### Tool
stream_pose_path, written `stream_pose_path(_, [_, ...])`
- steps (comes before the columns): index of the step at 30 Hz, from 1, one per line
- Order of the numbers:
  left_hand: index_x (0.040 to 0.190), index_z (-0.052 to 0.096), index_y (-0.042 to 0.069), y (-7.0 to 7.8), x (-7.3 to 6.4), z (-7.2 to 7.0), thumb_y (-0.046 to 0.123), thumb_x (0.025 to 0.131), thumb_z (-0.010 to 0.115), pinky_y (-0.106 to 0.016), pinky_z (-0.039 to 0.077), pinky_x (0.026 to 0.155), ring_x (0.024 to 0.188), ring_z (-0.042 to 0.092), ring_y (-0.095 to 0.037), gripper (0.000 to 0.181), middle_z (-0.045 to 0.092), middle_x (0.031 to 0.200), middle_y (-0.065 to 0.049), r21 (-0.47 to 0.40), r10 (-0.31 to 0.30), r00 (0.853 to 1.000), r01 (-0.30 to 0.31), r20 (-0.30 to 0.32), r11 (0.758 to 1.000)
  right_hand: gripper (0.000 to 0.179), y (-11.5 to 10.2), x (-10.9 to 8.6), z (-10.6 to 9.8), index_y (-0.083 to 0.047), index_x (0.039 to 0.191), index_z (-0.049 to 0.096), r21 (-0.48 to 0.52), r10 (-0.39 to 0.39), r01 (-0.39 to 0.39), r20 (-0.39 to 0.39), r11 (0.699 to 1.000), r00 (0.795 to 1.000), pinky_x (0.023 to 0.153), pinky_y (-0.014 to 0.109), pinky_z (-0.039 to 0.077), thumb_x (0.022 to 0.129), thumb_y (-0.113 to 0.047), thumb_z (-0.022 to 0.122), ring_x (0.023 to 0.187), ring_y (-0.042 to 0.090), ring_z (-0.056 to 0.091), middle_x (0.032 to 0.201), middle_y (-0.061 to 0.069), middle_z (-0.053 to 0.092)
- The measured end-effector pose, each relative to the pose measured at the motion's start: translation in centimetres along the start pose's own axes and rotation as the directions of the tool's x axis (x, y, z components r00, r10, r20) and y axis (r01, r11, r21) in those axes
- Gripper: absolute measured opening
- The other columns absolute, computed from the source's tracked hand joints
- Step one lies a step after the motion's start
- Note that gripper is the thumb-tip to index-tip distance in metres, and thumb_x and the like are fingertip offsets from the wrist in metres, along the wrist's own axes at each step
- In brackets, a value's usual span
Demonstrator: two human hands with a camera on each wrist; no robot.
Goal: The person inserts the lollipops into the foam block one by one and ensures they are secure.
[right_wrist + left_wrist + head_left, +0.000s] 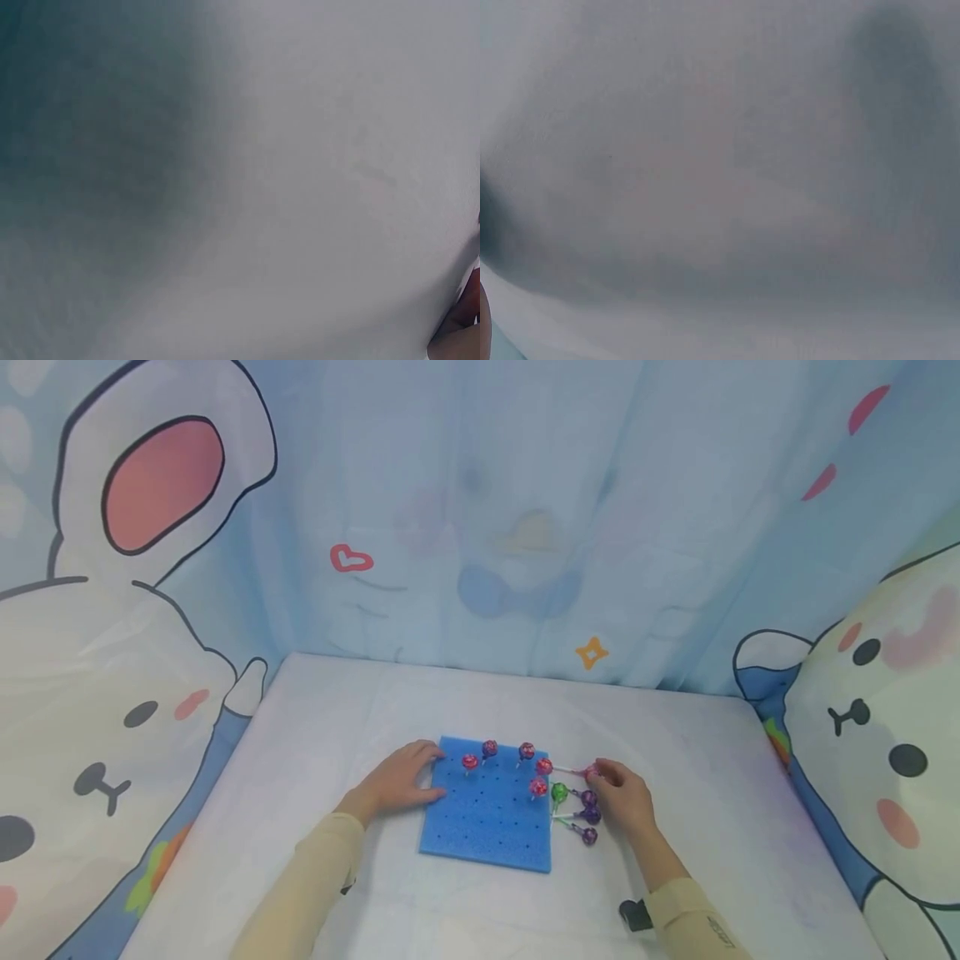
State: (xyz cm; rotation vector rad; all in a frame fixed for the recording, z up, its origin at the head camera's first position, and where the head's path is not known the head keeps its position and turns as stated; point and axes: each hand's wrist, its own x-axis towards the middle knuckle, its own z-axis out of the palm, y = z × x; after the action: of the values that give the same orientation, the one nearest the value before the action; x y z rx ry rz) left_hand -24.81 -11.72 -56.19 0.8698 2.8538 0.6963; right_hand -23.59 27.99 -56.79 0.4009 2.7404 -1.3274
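We see a blue foam board [480, 818] lying flat on a white-covered table [480, 910], its face dotted with small dark holes. Our left hand [395, 781] rests at the board's left edge, thumb and fingers spread apart and touching it. Our right hand [621, 791], just beyond the board's right side, pinches the head of a pink lollipop [591, 771] between thumb and fingers; its pale stick points left, toward the board. Five lollipops show over the board's far part: a red lollipop [469, 762] toward the left, a red-and-purple lollipop [490, 748] just beside it, another wrapped lollipop [527, 750] near the far right corner, and two red-wrapped lollipops [537, 787] close to the right edge. Right of the board, near our right hand, we find a green lollipop [559, 792] by the edge and three purple lollipops [589, 836] with their heads to the right. We wear beige sleeves [300, 885], and a small black object [636, 916] shows beside the right cuff. Behind the table hangs a pale blue backdrop [420, 485] printed with a large cartoon rabbit [45, 735] on the left and another cartoon figure [825, 777] on the right. Both wrist views give us mostly blurred pale surface, so neither shows either grip.
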Motion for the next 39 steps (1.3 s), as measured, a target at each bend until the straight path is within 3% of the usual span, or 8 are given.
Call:
stream_pose_path(16, [0.137,0.051,0.02,-0.7,0.3,0.4,0.058,0.086,0.064,-0.039,0.036,0.111,0.133,0.044,-0.02,0.065,0.049,0.141,-0.002,0.028,-0.003,1.0,0.003,-0.002,1.0,0.047,0.2,-0.6,-0.1,-0.008,0.134,0.055,0.032,-0.02,0.023,-0.083,0.999,0.996,0.107,0.051,0.037,0.096,-0.036,0.061,0.126,0.034,0.048,0.133,0.016,0.057])
stream_pose_path(22, [0.137,0.051,0.02,-0.9,0.3,0.6,0.057,0.085,0.065,-0.04,0.035,0.111,0.133,0.043,-0.021,0.064,0.049,0.141,-0.003,0.007,-0.004,1.0,0.004,-0.012,1.0,0.049,-0.5,-1.7,-1.0,-0.01,0.134,0.056,0.108,-0.052,0.063,-0.099,0.992,0.994,0.101,0.046,0.046,0.095,-0.039,0.062,0.125,0.031,0.053,0.135,0.013,0.056])
stream_pose_path(26, [0.136,0.051,0.02,-0.9,0.4,0.7,0.056,0.086,0.065,-0.041,0.035,0.111,0.134,0.043,-0.022,0.064,0.049,0.141,-0.003,0.001,-0.001,1.0,0.001,-0.014,1.0,0.052,-1.4,-2.9,-1.4,-0.014,0.135,0.055,0.107,-0.109,0.121,-0.109,0.987,0.988,0.1,0.037,0.048,0.094,-0.045,0.061,0.124,0.025,0.053,0.134,0.007,0.057])
stream_pose_path(30, [0.136,0.051,0.02,-0.8,0.4,0.6,0.056,0.086,0.065,-0.04,0.035,0.111,0.133,0.043,-0.021,0.064,0.049,0.14,-0.003,0.001,-0.002,1.0,0.002,-0.014,1.0,0.052,-2.5,-4.4,-1.4,-0.016,0.134,0.056,0.133,-0.16,0.176,-0.122,0.975,0.979,0.093,0.016,0.048,0.093,-0.048,0.061,0.119,0.019,0.056,0.129,0.003,0.06])
stream_pose_path(33, [0.137,0.051,0.02,-0.7,0.4,0.5,0.056,0.086,0.065,-0.04,0.035,0.111,0.133,0.043,-0.021,0.064,0.049,0.141,-0.003,0.004,-0.007,1.0,0.007,-0.01,1.0,0.052,-3.3,-5.5,-1.2,-0.016,0.132,0.058,0.168,-0.174,0.191,-0.106,0.967,0.979,0.086,0.008,0.045,0.092,-0.048,0.063,0.117,0.018,0.058,0.127,0.003,0.062])
stream_pose_path(39, [0.138,0.05,0.02,-0.7,0.3,0.5,0.057,0.086,0.064,-0.039,0.034,0.112,0.135,0.042,-0.02,0.065,0.048,0.143,-0.002,0.009,-0.023,1.0,0.023,0.004,1.0,0.046,-4.3,-7.4,-0.7,-0.013,0.129,0.058,0.276,-0.228,0.223,-0.013,0.935,0.973,0.087,0.012,0.047,0.092,-0.037,0.068,0.111,0.004,0.061,0.129,0.006,0.061])
